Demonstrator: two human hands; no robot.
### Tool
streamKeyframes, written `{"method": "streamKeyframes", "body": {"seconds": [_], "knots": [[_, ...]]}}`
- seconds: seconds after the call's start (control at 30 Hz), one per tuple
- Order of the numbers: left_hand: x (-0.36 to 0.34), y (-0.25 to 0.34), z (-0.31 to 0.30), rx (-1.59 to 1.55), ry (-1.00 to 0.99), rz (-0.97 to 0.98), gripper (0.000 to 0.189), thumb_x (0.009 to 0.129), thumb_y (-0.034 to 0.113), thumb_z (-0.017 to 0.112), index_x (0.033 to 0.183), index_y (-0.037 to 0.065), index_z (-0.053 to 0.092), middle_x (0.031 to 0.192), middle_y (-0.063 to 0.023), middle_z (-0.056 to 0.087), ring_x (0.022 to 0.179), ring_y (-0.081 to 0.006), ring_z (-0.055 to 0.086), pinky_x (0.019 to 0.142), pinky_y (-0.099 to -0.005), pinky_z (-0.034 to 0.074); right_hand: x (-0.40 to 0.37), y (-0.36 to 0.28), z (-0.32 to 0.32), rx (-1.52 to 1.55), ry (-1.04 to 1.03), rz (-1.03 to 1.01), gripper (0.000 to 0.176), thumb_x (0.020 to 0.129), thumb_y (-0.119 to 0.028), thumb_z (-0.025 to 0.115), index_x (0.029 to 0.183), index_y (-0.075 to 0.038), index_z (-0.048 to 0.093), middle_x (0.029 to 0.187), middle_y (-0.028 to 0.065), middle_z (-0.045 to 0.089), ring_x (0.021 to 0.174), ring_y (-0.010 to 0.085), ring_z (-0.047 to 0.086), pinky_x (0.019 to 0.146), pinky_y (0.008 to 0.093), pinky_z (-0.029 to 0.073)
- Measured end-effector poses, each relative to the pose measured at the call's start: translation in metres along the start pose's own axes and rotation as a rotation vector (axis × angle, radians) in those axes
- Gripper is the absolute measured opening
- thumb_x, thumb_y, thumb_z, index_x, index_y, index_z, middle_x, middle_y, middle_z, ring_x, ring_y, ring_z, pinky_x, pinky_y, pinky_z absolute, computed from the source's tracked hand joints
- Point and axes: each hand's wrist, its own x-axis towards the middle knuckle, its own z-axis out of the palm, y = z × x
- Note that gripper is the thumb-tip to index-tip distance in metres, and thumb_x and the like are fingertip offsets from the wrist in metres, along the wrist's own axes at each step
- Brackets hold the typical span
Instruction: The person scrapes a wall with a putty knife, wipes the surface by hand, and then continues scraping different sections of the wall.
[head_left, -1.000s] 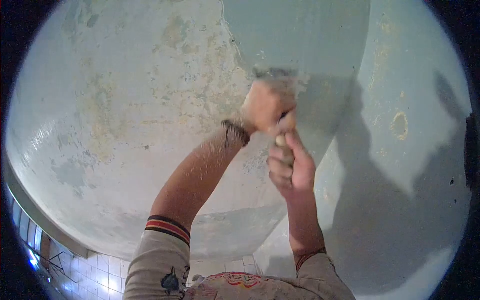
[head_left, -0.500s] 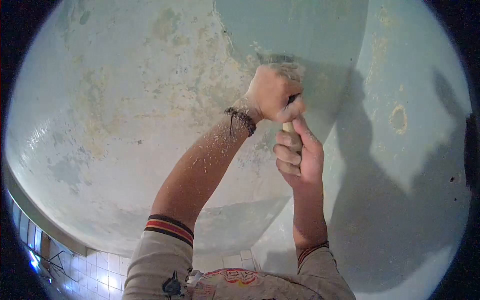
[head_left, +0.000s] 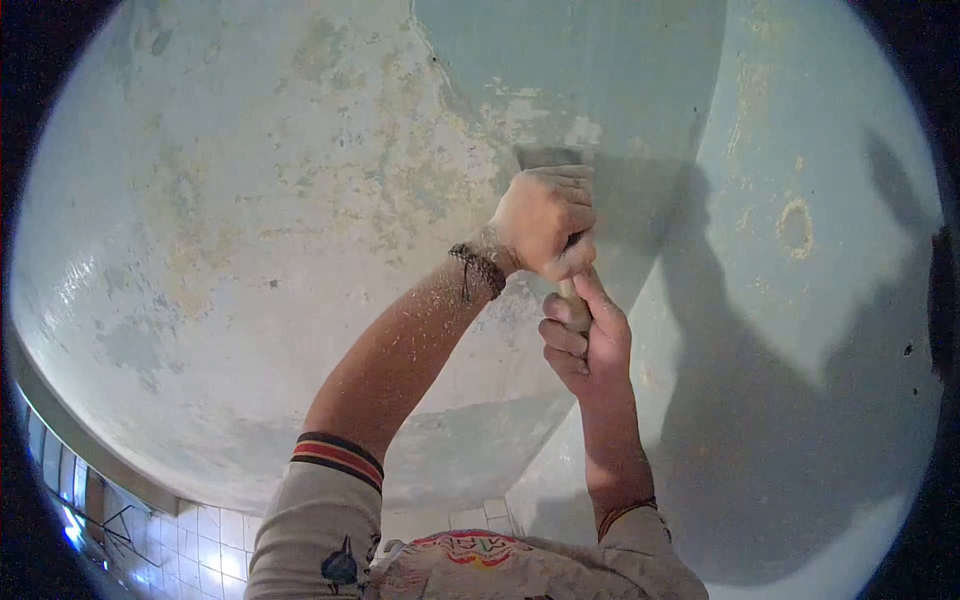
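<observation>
A scraper [head_left: 548,157] with a dark flat blade and a pale handle lies against the wall [head_left: 330,330]. My left hand [head_left: 545,222] is closed around its upper part, just below the blade, and hides the middle of the tool. Lower down, my right hand [head_left: 600,340] grips the handle with curled fingers, its thumb pointing up toward the left hand. Whitish flakes show on the green paint [head_left: 600,60] right above the blade. Dust and small chips cover my left forearm [head_left: 410,315].
Patchy, pale bare plaster spreads to the left of the green paint. On the right, an adjoining wall [head_left: 760,250] carries a ring-shaped yellowish mark [head_left: 796,230] and my shadow. White floor tiles [head_left: 200,545] show at lower left, near a window [head_left: 52,455].
Both hands and the scraper have moved down the wall together. Pale scuffed marks on the green paint above the blade are now more exposed.
</observation>
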Motion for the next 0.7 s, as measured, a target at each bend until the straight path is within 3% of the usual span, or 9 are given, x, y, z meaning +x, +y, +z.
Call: {"method": "streamKeyframes", "body": {"seconds": [0.03,0.17,0.27,0.4,0.5,0.57,0.7], "knots": [[0.005,-0.001,-0.001,-0.009,0.007,0.015,0.025,0.062,0.031,0.057,0.056,0.007,0.053,0.063,-0.0119,0.055,0.061,-0.0341,0.056,0.053,-0.0438,0.045,-0.002,0.0,0.003,-0.072,0.078,-0.001,0.02,0.098,-0.03,0.049,0.116,-0.022,0.05,0.065,-0.0051,0.045,0.04,0.0023,0.033,0.03,0.0166,0.024],[0.036,-0.017,-0.005,0.012,-0.036,-0.011,0.025,0.062,0.031,0.058,0.054,0.008,0.052,0.061,-0.0121,0.053,0.061,-0.0334,0.056,0.052,-0.0434,0.044,0.016,-0.026,0.017,-0.024,-0.042,-0.043,0.021,0.097,-0.03,0.051,0.116,-0.022,0.05,0.067,-0.0035,0.048,0.04,0.0026,0.035,0.03,0.0171,0.025],[0.022,-0.013,0.009,0.049,-0.025,-0.074,0.027,0.059,0.033,0.059,0.052,0.008,0.052,0.059,-0.0111,0.053,0.061,-0.0335,0.055,0.054,-0.0418,0.046,0.012,-0.019,-0.004,0.067,0.002,0.005,0.026,0.097,-0.031,0.051,0.12,-0.022,0.048,0.067,-0.0027,0.049,0.039,0.0033,0.035,0.029,0.0172,0.026],[-0.003,-0.005,0.023,-0.132,0.048,0.085,0.027,0.06,0.033,0.059,0.052,0.008,0.051,0.059,-0.0098,0.052,0.062,-0.0332,0.056,0.056,-0.0412,0.047,-0.005,0.001,-0.014,-0.047,0.116,0.017,0.024,0.097,-0.032,0.051,0.118,-0.02,0.049,0.067,-0.0014,0.05,0.038,0.0041,0.035,0.028,0.0177,0.026],[0.022,-0.01,0.015,-0.025,0.067,0.076,0.027,0.059,0.033,0.058,0.052,0.008,0.051,0.059,-0.0105,0.052,0.061,-0.0333,0.055,0.055,-0.0421,0.047,0.009,-0.019,-0.007,0.032,0.041,0.0,0.019,0.097,-0.032,0.051,0.111,-0.02,0.05,0.066,-0.0014,0.05,0.038,0.0043,0.035,0.027,0.0183,0.025],[0.039,-0.011,0.007,0.004,-0.072,-0.054,0.028,0.06,0.034,0.058,0.054,0.007,0.052,0.059,-0.0109,0.052,0.063,-0.0337,0.056,0.055,-0.0437,0.046,0.01,-0.03,0.007,-0.018,0.019,-0.051,0.015,0.097,-0.032,0.052,0.107,-0.021,0.051,0.065,-0.0025,0.048,0.038,0.0034,0.034,0.028,0.018,0.024],[0.002,0.0,0.022,-0.074,0.002,0.025,0.025,0.061,0.031,0.058,0.055,0.007,0.052,0.06,-0.0115,0.053,0.059,-0.0343,0.055,0.053,-0.0443,0.045,-0.002,-0.003,-0.018,0.024,-0.006,-0.034,0.015,0.096,-0.032,0.052,0.108,-0.022,0.051,0.065,-0.0037,0.047,0.039,0.0022,0.033,0.029,0.0168,0.024]]}}
